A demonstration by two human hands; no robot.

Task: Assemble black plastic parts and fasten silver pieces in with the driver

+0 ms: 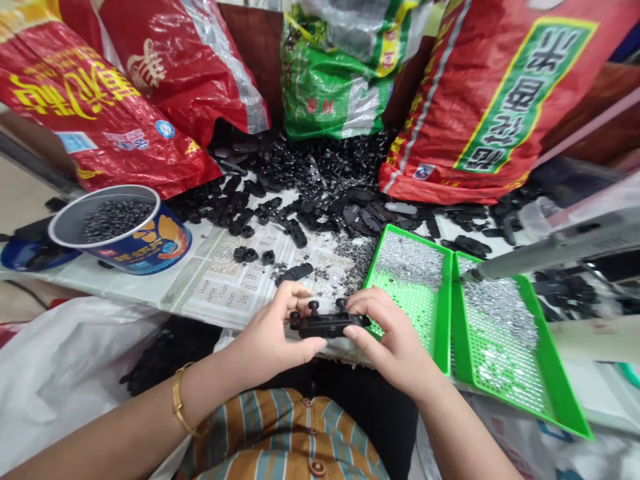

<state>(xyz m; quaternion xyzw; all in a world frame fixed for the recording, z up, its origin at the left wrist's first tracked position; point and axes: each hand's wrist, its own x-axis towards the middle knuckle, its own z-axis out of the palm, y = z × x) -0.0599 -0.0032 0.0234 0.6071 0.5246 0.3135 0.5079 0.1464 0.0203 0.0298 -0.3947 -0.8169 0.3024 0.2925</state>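
A small black plastic part (324, 327) with round knobs along its upper side is held level between both hands, just over the table's front edge. My left hand (277, 333) grips its left end, thumb along the near side and fingers behind. At its right end, my right hand (389, 333) pinches it between thumb and fingers. Behind the hands lies a flat black piece (295, 273), with small black round pieces (247, 255) to its left. Right of my right hand stands a green perforated tray (446, 320) holding small silvery metal pieces (410, 257).
A second green tray (567, 403) of silvery pieces adjoins the first, with a grey rod-like tool (530, 252) angled above it. A paper tub (167, 237) of small black pieces stands left. Black parts (320, 170) are heaped before red (465, 100) and green sacks (335, 93).
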